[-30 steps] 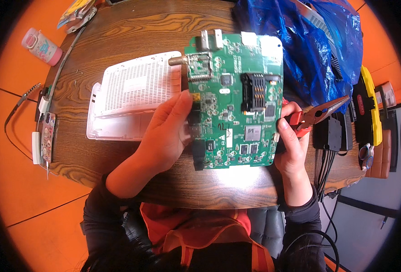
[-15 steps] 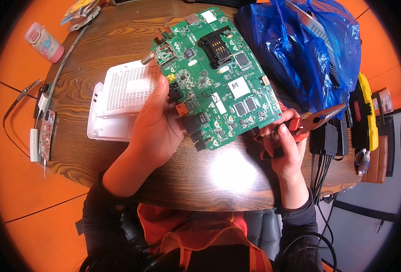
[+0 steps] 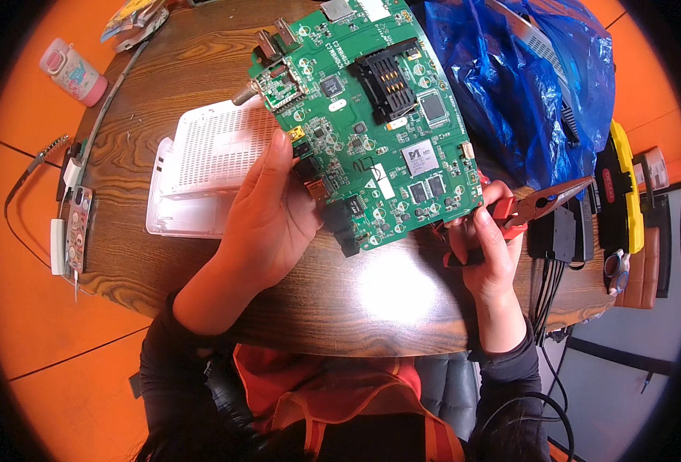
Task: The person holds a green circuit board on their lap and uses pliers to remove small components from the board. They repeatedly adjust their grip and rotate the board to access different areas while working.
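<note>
**Dark wooden table (image 3: 217,58), green circuit board (image 3: 371,137) held up between two hands**

Board's tilted above the table, long axis slanting far left to near right. My read: the left hand (image 3: 267,212) has the main grip, thumb closed on the left edge by the connectors, fingers mostly hidden behind. Right hand (image 3: 491,250) is at the near right corner, curled around red-handled pliers (image 3: 542,203); can't tell if it pinches the board too. Plier nose points right, away from the board. White vented casing (image 3: 213,150) lies left, blue bag (image 3: 502,92) far right.

Left grip (image 3: 271,204): thumb (image 3: 277,154) extended, fingers mostly hidden; right grip (image 3: 490,245): fingers curled; forearms (image 3: 215,296) reaching forward.
</note>
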Demonstrator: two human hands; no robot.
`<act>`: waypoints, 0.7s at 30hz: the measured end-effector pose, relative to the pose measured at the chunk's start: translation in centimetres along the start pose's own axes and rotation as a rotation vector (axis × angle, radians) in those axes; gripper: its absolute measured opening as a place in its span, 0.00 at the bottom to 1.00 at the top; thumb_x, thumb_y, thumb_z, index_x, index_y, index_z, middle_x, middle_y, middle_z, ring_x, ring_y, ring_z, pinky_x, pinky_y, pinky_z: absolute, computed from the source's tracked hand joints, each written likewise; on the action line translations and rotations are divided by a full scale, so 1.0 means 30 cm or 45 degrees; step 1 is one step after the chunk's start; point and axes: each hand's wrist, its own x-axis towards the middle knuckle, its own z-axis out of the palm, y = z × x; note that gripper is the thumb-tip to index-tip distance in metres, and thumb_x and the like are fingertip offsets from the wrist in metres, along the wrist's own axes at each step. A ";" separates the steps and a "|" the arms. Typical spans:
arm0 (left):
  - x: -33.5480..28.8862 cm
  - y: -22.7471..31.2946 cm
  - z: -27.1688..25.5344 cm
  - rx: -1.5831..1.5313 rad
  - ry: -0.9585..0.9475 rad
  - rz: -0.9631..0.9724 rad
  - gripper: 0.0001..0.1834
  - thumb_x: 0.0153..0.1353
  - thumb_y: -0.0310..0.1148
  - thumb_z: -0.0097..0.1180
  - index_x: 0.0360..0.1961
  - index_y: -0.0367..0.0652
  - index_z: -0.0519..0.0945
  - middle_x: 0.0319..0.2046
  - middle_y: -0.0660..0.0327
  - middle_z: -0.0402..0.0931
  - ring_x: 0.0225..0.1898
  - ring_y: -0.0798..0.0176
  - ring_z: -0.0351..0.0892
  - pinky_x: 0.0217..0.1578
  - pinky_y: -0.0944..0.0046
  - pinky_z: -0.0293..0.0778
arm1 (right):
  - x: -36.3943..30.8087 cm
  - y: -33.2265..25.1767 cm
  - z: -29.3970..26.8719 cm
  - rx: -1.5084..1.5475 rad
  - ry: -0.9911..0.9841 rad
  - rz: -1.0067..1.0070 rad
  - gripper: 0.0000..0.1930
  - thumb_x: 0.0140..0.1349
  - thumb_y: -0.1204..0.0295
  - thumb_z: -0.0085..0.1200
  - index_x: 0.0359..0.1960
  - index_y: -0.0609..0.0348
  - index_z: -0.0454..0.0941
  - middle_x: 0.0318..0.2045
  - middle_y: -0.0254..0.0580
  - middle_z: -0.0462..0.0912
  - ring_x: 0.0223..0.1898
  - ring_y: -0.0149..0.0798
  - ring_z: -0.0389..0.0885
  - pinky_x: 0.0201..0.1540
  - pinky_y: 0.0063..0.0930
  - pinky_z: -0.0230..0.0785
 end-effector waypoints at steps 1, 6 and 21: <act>0.000 -0.002 -0.002 -0.010 -0.016 0.006 0.22 0.67 0.43 0.34 0.57 0.41 0.60 0.51 0.56 0.67 0.50 0.59 0.69 0.50 0.53 0.68 | 0.000 0.000 0.000 -0.002 0.001 0.005 0.08 0.59 0.70 0.47 0.32 0.63 0.64 0.24 0.46 0.74 0.13 0.23 0.65 0.14 0.14 0.56; 0.006 -0.006 -0.008 0.030 -0.074 0.017 0.21 0.67 0.42 0.35 0.56 0.41 0.61 0.50 0.57 0.67 0.49 0.60 0.69 0.50 0.57 0.66 | 0.008 0.008 -0.009 -0.043 0.110 0.049 0.08 0.60 0.69 0.47 0.33 0.61 0.66 0.24 0.44 0.76 0.14 0.22 0.66 0.16 0.13 0.57; -0.008 -0.038 -0.004 2.241 -0.848 0.936 0.19 0.50 0.26 0.51 0.47 0.45 0.75 0.45 0.57 0.70 0.49 0.55 0.69 0.51 0.61 0.67 | 0.076 0.034 -0.087 0.726 0.404 0.372 0.10 0.59 0.64 0.50 0.33 0.59 0.74 0.30 0.35 0.77 0.35 0.30 0.75 0.37 0.22 0.69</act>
